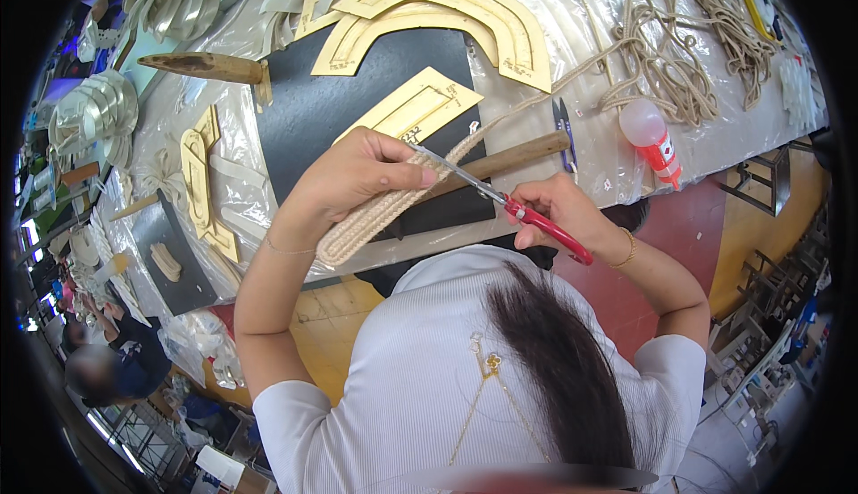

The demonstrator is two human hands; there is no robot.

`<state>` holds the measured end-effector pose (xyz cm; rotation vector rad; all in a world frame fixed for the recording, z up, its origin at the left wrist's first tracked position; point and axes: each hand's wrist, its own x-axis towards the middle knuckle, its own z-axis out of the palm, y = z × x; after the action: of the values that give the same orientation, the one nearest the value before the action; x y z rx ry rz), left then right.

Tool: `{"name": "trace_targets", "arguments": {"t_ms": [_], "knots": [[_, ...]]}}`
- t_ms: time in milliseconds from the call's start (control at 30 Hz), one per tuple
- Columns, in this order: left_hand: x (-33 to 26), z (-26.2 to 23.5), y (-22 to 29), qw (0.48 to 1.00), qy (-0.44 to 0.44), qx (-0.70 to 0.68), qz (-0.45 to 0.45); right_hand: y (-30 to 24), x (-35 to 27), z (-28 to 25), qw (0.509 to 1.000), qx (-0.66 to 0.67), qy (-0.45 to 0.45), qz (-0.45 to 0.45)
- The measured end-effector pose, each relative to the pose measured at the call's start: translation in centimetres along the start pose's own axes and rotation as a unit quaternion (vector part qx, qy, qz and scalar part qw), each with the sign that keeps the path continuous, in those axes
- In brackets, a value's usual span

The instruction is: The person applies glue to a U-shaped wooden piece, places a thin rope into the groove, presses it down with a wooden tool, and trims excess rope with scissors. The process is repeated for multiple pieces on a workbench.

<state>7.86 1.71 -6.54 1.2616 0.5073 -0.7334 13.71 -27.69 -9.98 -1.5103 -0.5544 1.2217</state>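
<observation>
My left hand point(353, 177) is closed on a long, rounded piece of coiled beige cord point(365, 228), thumb on top, near the table's front edge. From its far end a loose cord point(536, 99) runs off to the upper right. In my right hand point(565, 208) is a pair of red-handled scissors point(552, 229). Their metal blades point up and left, and the tips reach the far end of the cord piece beside my left thumb. Whether the blades touch the cord I cannot tell. Behind the piece lies a flat yellow template point(429, 101).
A wooden hammer handle point(523, 154) lies by blue-handled snips point(563, 128) and a red-and-clear bottle point(652, 146). Tangled cord point(657, 65) covers the back right. Curved yellow templates point(438, 3) overlap the black board point(290, 101). A pointed wooden tool point(201, 66) lies left.
</observation>
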Motion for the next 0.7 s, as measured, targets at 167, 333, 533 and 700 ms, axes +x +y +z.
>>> {"name": "trace_targets", "arguments": {"t_ms": [167, 333, 533, 700], "knots": [[-0.3, 0.0, 0.5, 1.000, -0.018, 0.020, -0.003, 0.9, -0.1, 0.7, 0.998, -0.014, 0.025, -0.047], [-0.3, 0.0, 0.8, 0.999, -0.024, 0.036, 0.003, 0.5, -0.3, 0.9, 0.997, -0.049, 0.046, -0.041], [-0.4, -0.3, 0.4, 0.990, -0.030, 0.095, 0.103, -0.6, -1.9, -0.8, 0.961, -0.241, 0.109, -0.082], [0.0, -0.9, -0.1, 0.995, 0.021, 0.074, 0.061, 0.9, -4.8, -1.4, 0.891, -0.404, 0.201, -0.048]]}}
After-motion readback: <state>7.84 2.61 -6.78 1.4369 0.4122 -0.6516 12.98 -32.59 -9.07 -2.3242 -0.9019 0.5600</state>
